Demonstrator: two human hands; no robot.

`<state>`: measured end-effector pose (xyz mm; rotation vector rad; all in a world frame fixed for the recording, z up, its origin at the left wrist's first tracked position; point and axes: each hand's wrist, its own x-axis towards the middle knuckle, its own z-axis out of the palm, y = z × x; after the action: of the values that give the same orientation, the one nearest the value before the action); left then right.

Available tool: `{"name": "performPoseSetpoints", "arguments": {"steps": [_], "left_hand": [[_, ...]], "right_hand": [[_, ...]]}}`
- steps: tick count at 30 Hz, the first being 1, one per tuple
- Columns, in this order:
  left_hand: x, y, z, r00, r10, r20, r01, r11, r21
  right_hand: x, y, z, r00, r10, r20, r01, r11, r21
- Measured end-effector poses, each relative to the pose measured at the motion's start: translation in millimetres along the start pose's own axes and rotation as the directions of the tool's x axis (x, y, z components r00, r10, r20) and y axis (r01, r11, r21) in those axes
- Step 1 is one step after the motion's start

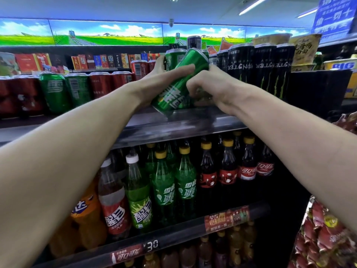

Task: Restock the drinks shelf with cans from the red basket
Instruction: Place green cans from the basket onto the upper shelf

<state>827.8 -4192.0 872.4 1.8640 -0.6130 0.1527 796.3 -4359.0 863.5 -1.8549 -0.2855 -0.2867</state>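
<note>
The shelf (183, 124) runs across under both hands, and its bare metal lip shows just below them; this is the open slot where the can should go. To the right of the right hand stands a row of black cans (257, 68), close together, and to the left of the left hand, a little apart, stand red cans (108, 82) and green ones. Behind the hands, touching or nearly touching the left fingers, is another upright green can (172, 59). The can (181, 82) itself is between the two hands, tilted, with its top leaning away to the right and its lower rim just above the shelf edge. The left hand (164, 82) is wrapped around the can from the left, fingers closed over its upper side. The right hand (210, 88) is curled at the can's lower right side and seems to press it there; whether it really grips the can or only steadies it cannot be told, as the fingertips are hidden. The red basket is not in view. To do this step well, the person should probably bring the can upright first, then put its bottom flat on the shelf and slide it back in front of the upright green can. The black cans are near, so a wide push to the right could knock them. It is better to release only when the can stands stable.
</note>
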Motion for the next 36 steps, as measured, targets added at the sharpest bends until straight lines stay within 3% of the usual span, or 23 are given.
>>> {"name": "performPoseSetpoints", "arguments": {"steps": [7, 13, 15, 18, 20, 26, 30, 36], "left_hand": [[-9, 4, 1, 0.998, 0.035, 0.046, -0.037, 0.999, 0.040], [-8, 3, 2, 0.990, -0.032, -0.138, 0.029, 0.999, -0.027], [-3, 0, 2, 0.987, -0.024, -0.160, 0.024, 1.000, -0.003], [7, -13, -5, 0.965, 0.082, -0.250, -0.022, 0.972, 0.236], [8, -17, -7, 0.965, 0.106, -0.240, -0.010, 0.929, 0.369], [2, -11, -2, 0.986, 0.060, -0.158, 0.027, 0.865, 0.501], [-5, -11, 1, 0.994, 0.008, -0.110, 0.058, 0.810, 0.583], [6, -7, 5, 0.990, -0.054, -0.133, 0.122, 0.806, 0.579]], "right_hand": [[-2, -6, 5, 0.998, -0.030, -0.047, 0.032, 0.999, 0.040], [-10, -13, 8, 0.987, -0.119, -0.109, 0.130, 0.987, 0.097], [-15, -19, 3, 0.971, -0.178, -0.160, 0.180, 0.984, 0.001], [-23, -24, -7, 0.933, -0.293, -0.209, 0.223, 0.926, -0.305], [-23, -21, -11, 0.918, -0.319, -0.237, 0.198, 0.884, -0.422], [-17, -8, -4, 0.909, -0.343, -0.237, 0.080, 0.701, -0.709], [-20, 0, -5, 0.941, -0.250, -0.228, 0.010, 0.695, -0.719], [-12, -5, 4, 0.933, -0.219, -0.284, -0.044, 0.716, -0.696]]}}
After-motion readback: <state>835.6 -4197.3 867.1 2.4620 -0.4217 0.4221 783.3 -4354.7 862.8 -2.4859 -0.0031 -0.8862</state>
